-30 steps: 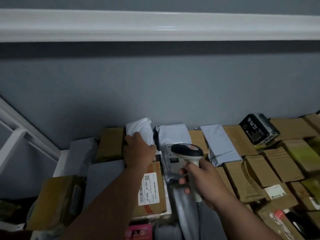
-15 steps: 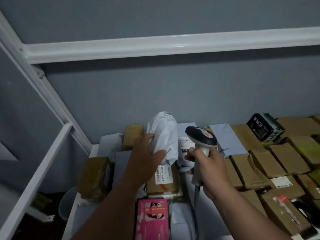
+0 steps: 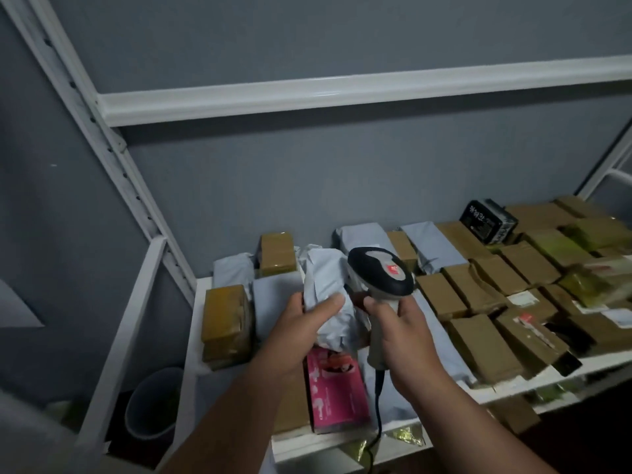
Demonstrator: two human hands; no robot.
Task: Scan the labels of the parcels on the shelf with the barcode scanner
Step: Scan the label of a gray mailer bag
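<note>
Two bare forearms reach forward side by side. The left hand curls around a soft grey parcel, thumb on top. The right hand grips a scanner's handle, fingers wrapped.

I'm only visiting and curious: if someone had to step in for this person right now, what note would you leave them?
Left hand: grips a grey mailer bag, lifted above the shelf.
Right hand: grips the scanner by its handle, head beside the bag, red light showing on top.
Parcels: brown boxes and more grey bags cover the shelf; a pink box lies at the front edge.
Done: cannot tell which labels are scanned.
Left: find this bag's label, which is not in view, scan it, put it back, then go on along the shelf.
</note>
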